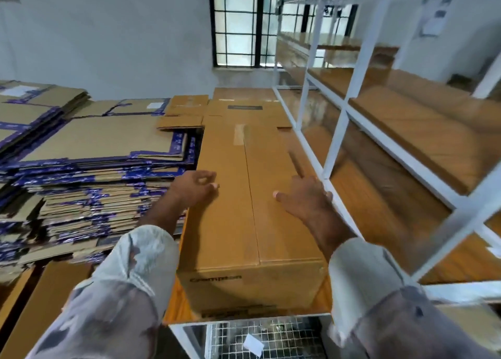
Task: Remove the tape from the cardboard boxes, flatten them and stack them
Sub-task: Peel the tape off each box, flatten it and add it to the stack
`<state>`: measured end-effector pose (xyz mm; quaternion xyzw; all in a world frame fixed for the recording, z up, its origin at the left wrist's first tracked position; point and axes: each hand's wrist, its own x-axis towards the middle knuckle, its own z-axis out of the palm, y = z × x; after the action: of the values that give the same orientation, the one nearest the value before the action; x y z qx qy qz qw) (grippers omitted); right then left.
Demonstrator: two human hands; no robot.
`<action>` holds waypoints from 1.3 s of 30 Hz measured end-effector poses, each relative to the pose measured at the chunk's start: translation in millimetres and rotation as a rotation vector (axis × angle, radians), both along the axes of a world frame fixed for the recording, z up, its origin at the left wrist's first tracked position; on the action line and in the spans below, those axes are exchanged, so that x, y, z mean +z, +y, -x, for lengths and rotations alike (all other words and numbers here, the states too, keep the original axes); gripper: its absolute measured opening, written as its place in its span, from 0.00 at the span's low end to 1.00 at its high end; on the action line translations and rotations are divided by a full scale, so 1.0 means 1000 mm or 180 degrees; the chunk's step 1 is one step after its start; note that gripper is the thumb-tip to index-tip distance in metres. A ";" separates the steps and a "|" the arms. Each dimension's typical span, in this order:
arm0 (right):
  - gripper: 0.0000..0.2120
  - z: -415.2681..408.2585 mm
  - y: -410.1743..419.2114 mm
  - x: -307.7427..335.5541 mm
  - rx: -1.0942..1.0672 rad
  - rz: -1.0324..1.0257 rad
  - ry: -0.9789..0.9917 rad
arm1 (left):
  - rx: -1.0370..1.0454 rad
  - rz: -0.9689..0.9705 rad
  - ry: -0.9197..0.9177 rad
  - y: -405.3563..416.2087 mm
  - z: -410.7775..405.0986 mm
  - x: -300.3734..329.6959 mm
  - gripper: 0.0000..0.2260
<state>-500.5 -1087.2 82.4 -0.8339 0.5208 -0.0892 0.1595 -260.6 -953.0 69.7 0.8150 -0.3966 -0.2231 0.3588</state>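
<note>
A long closed brown cardboard box [238,196] lies lengthwise in front of me on a wooden shelf top, with a seam down its middle and a strip of clear tape [239,133] near its far end. My left hand [193,186] hovers at the box's left top edge, its fingers loosely curled and holding nothing. My right hand [305,196] lies flat on the right half of the box top, fingers spread toward its right edge. Beyond it lie more brown boxes [244,106].
Tall stacks of flattened cardboard with purple tape [89,174] fill the left side. A white metal rack with wooden shelves [339,131] stands close on the right. A wire mesh cage [257,339] sits below the box. A barred window [244,22] is behind.
</note>
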 end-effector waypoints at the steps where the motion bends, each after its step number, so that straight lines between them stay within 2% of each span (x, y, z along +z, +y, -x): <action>1: 0.26 0.002 0.014 -0.002 0.0191 0.0172 -0.0082 | -0.0074 -0.0107 -0.0410 0.000 0.004 0.000 0.15; 3: 0.19 0.006 0.039 -0.008 0.0624 0.0327 -0.0405 | -0.0279 -0.0260 -0.1193 0.005 0.024 0.007 0.16; 4: 0.18 0.009 0.049 -0.012 0.0793 0.0330 -0.0541 | -0.0409 -0.0230 -0.1333 0.012 0.038 0.012 0.18; 8: 0.17 0.015 0.064 -0.025 0.1093 0.0372 -0.0803 | -0.1148 -0.0116 -0.1249 0.050 0.085 0.006 0.23; 12: 0.18 0.007 0.056 -0.025 0.1144 0.0392 -0.0600 | -0.0956 -0.0496 -0.1548 0.052 0.090 -0.002 0.24; 23: 0.18 -0.024 0.042 -0.020 0.1191 0.0430 -0.0080 | -0.0976 -0.0835 -0.1790 0.018 0.066 0.006 0.21; 32: 0.15 -0.026 0.054 -0.012 0.1313 0.0700 0.0038 | -0.0995 -0.0797 -0.1764 0.020 0.067 0.006 0.20; 36: 0.20 -0.024 0.055 -0.009 0.1339 0.0598 0.0007 | -0.1022 -0.0740 -0.1759 0.022 0.065 0.006 0.20; 39: 0.07 -0.027 0.047 -0.001 0.1383 0.0455 0.0130 | -0.1074 -0.0706 -0.1743 0.022 0.064 0.006 0.21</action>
<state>-473.4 -1040.2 81.9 -0.9372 0.3245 -0.0725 0.1049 -324.2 -930.6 76.2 0.8016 -0.5809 -0.0939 0.1061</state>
